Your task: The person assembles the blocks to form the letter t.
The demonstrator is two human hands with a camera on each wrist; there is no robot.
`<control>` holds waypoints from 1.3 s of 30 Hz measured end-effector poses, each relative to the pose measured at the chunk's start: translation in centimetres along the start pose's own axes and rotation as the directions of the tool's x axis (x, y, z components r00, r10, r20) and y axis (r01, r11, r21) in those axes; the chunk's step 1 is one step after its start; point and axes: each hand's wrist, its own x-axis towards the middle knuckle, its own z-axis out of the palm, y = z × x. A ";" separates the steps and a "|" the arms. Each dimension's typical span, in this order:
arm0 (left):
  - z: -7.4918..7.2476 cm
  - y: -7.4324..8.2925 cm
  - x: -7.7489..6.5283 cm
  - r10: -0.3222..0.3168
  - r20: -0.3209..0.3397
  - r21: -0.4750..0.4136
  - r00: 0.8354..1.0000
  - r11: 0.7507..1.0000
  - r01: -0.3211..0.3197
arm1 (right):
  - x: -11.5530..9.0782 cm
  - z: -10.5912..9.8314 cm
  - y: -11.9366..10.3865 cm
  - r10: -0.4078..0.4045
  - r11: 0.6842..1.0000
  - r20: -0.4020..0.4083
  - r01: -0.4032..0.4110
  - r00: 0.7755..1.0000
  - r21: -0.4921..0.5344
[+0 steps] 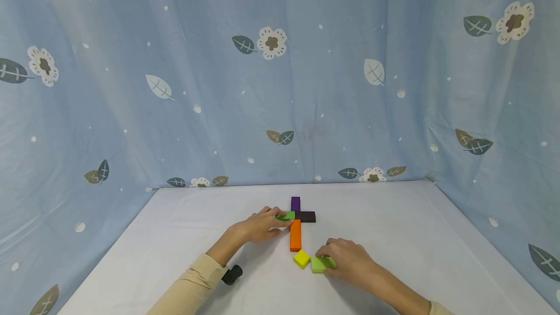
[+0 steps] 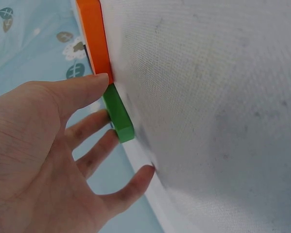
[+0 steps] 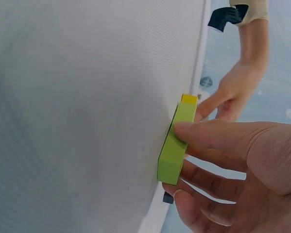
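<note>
In the head view, my left hand (image 1: 262,225) is at the green block (image 1: 286,216). The left wrist view shows the thumb at the seam with the orange block (image 2: 93,41) and two fingers against the green block's far side. A dark block (image 1: 305,217) extends right of the green one, a purple block (image 1: 295,203) stands behind, and the orange block runs toward me, forming a cross. My right hand (image 1: 350,262) pinches a lime-green block (image 3: 172,156) between thumb and fingers, close over the cloth. Beside its left end sits a yellow block (image 1: 301,259), turned cornerwise near the orange block's front end.
A white cloth covers the table (image 1: 385,222). Behind it and at both sides hangs a blue curtain (image 1: 315,86) printed with leaves and flowers. A black camera mount (image 1: 232,274) sits at the left wrist, by the beige sleeve (image 1: 192,281).
</note>
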 end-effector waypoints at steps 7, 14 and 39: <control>0.0 0.0 0.1 0.000 0.004 -0.009 1.000 1.000 0.000 | 0.0 0.1 0.0 -0.011 1.000 -0.004 0.011 1.000 -0.001; 0.1 -0.2 0.1 0.018 -0.016 -0.006 1.000 1.000 -0.018 | 0.3 0.2 0.0 0.013 1.000 0.025 -0.014 1.000 0.004; 1.1 -0.8 -0.7 0.050 -0.246 -0.038 0.968 0.997 -0.061 | 0.4 0.8 0.8 0.018 0.997 0.087 -0.025 0.996 0.078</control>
